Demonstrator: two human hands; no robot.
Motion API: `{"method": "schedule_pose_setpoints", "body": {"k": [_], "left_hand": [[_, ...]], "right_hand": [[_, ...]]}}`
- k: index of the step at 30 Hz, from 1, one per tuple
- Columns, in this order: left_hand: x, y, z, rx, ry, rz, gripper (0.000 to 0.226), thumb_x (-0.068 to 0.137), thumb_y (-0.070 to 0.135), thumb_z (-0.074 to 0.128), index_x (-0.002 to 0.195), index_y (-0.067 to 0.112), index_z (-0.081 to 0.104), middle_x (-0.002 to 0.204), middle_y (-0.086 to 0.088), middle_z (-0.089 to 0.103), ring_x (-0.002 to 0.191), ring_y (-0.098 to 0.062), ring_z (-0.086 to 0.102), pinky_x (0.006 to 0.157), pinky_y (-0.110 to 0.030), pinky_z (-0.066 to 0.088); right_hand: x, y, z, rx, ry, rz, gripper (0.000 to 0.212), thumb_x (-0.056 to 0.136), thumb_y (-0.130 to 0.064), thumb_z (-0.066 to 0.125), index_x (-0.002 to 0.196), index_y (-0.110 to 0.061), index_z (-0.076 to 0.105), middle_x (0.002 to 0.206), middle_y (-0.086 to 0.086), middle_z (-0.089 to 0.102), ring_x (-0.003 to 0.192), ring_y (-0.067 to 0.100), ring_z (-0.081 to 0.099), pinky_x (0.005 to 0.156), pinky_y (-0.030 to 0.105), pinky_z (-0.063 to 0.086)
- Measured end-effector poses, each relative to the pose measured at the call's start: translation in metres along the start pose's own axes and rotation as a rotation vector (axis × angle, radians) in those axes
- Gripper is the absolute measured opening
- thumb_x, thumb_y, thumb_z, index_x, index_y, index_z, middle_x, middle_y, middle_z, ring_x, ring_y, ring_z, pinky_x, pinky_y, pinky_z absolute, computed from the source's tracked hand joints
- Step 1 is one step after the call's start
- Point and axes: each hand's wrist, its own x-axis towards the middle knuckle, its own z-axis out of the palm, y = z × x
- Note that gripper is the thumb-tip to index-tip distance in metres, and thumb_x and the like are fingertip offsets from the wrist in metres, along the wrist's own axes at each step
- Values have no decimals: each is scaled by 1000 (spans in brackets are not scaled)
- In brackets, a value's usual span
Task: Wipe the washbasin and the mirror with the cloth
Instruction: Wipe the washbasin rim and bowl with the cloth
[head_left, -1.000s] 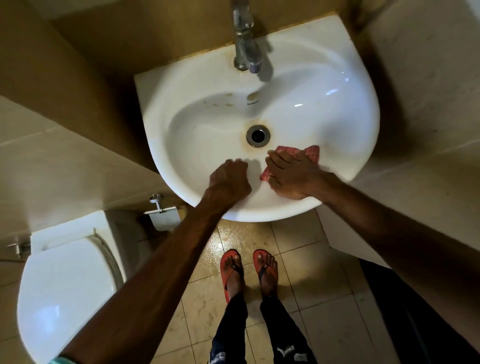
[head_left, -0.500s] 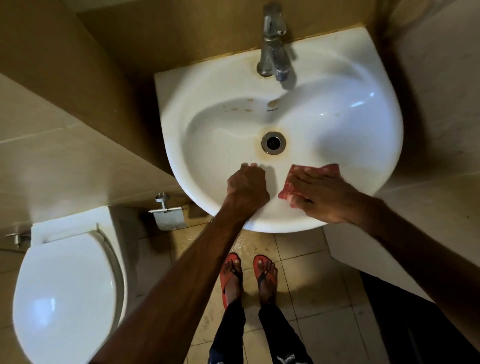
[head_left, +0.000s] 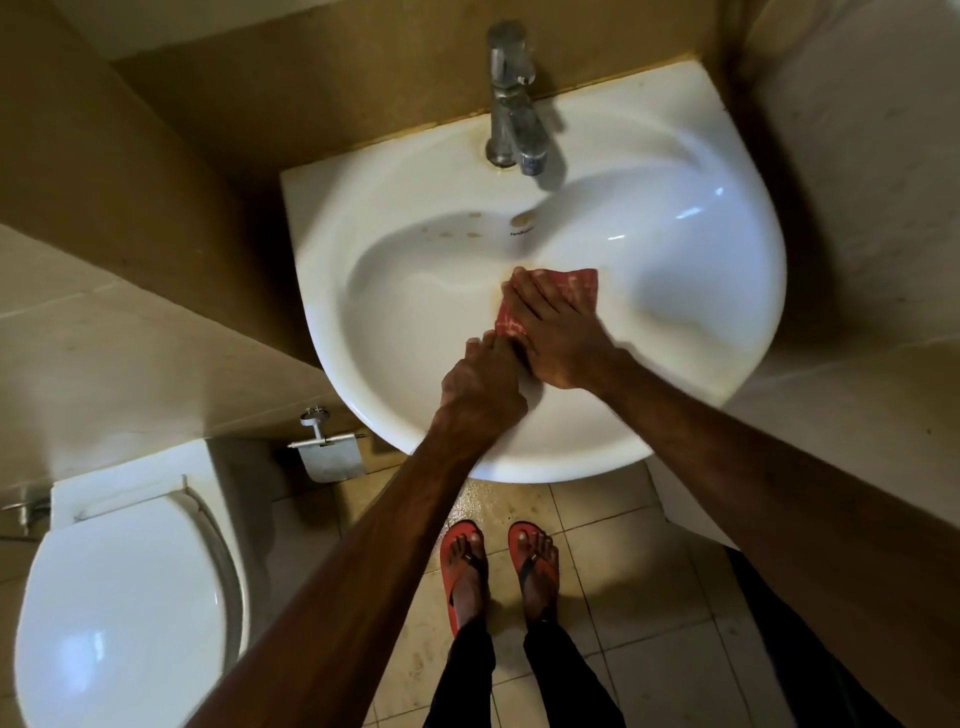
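Note:
A white washbasin (head_left: 691, 291) fills the upper middle of the head view, with brown stains on its back slope. My right hand (head_left: 556, 338) lies flat on a red patterned cloth (head_left: 579, 283) and presses it into the bottom of the bowl, over the drain, which is hidden. My left hand (head_left: 483, 384) is closed in a fist on the basin's near inner slope, touching the right hand and the cloth's near corner. No mirror is in view.
A chrome tap (head_left: 511, 104) stands at the basin's back edge. A white toilet (head_left: 119, 608) with its lid down sits at lower left, a metal paper holder (head_left: 327, 447) beside it. My feet in red sandals (head_left: 498, 566) stand on the tiled floor.
My right hand has slid the cloth from the near right slope up and left onto the drain. The left fist has stayed on the near slope. The camera has shifted.

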Motion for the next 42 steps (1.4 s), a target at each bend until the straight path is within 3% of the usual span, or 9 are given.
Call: {"method": "schedule_pose_setpoints", "body": {"k": [2, 8, 13, 16, 21, 31, 35, 39, 42], "left_hand": [[2, -2, 6, 29, 77, -76, 63, 90, 24, 67, 143, 6, 39, 144, -12, 43, 133, -30, 47, 100, -40, 48], [5, -3, 4, 230, 121, -197, 59, 90, 47, 69, 133, 8, 55, 144, -15, 37, 136, -29, 40, 100, -42, 47], [8, -1, 0, 274, 74, -181, 57, 92, 47, 66, 134, 10, 55, 147, -20, 37, 137, -32, 39, 100, -43, 47], [7, -2, -1, 275, 75, -183, 54, 93, 47, 64, 132, 9, 58, 143, -19, 39, 135, -31, 41, 98, -42, 48], [-3, -10, -10, 123, 190, -194, 30, 97, 12, 50, 125, 4, 59, 132, -15, 55, 126, -33, 54, 96, -43, 49], [3, -16, -16, -90, 461, -129, 22, 95, 16, 50, 115, 8, 55, 119, -12, 62, 109, -35, 63, 85, -42, 50], [3, -9, -15, -50, 316, -100, 39, 83, 2, 50, 121, 6, 56, 127, -10, 58, 118, -33, 58, 91, -42, 50], [1, -13, -11, 20, 147, -79, 39, 83, 2, 51, 121, 5, 57, 131, -9, 53, 123, -30, 53, 93, -41, 51], [-1, -13, -11, 43, 127, -76, 28, 84, 2, 52, 112, 2, 58, 128, -10, 51, 121, -30, 52, 90, -40, 50]], "right_hand": [[2, 2, 1, -15, -23, -118, 74, 96, -48, 22, 161, -15, 34, 170, 15, 24, 156, 42, 22, 119, 68, 16], [11, 11, 0, -118, -65, -256, 73, 106, -43, 43, 167, -21, 9, 175, 2, -2, 160, 42, -2, 127, 61, 5], [-2, 9, 14, 13, 54, -16, 87, 104, -59, 39, 166, -11, -1, 173, 16, -7, 161, 36, -5, 128, 54, -1], [-8, 5, 10, 16, -23, 59, 89, 105, -60, 36, 165, -8, -5, 173, 17, -10, 161, 33, -8, 130, 51, -3], [-34, -4, 6, 20, -193, -149, 85, 107, -59, 32, 165, -12, -10, 173, 13, -13, 161, 30, -12, 128, 47, -5], [27, -27, 14, 65, 115, -259, 78, 95, -47, 17, 165, -11, 14, 173, 14, 11, 161, 32, 8, 126, 50, -5], [23, 2, 13, -10, 118, -93, 67, 107, -42, 30, 166, -16, 12, 174, 11, 7, 161, 31, 8, 129, 55, 5], [-3, 51, 8, -113, 159, -10, 69, 94, -36, 38, 155, -7, 44, 161, 19, 43, 148, 39, 43, 115, 64, 36], [-7, 50, 5, -128, 62, 39, 63, 93, -33, 38, 148, -6, 53, 153, 19, 53, 141, 40, 52, 110, 66, 40]]}}
